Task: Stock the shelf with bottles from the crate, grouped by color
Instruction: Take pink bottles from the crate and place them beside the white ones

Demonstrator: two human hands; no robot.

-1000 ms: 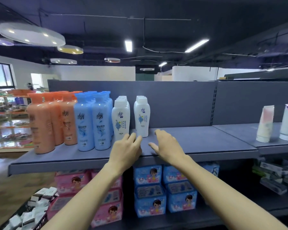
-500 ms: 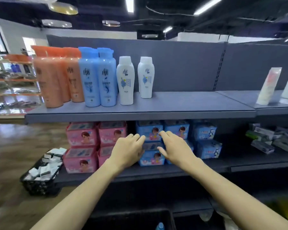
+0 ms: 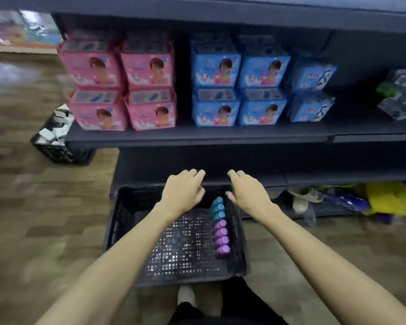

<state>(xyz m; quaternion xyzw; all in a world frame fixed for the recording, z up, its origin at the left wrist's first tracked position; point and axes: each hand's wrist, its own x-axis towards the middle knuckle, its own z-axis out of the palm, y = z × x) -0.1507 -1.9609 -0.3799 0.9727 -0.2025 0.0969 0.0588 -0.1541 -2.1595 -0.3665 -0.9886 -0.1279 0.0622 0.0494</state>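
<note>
A black mesh crate stands on the floor in front of the shelf unit. Along its right wall stands a row of bottles seen from above: teal-capped bottles at the far end and purple-capped bottles nearer me. My left hand hovers over the crate's far part, fingers relaxed, holding nothing. My right hand hovers just right of the teal bottles, fingers spread, also empty. The shelf board above the crate carries boxes. The top shelf with the stocked bottles is out of view.
Pink boxes and blue boxes are stacked on the shelf. A second black crate with white packs sits on the floor at left. Yellow and blue bags lie under the shelf at right. My foot is behind the crate.
My view has dropped from the top shelf down to the floor crate. Both hands have come down from the shelf edge to just above the crate, still empty.
</note>
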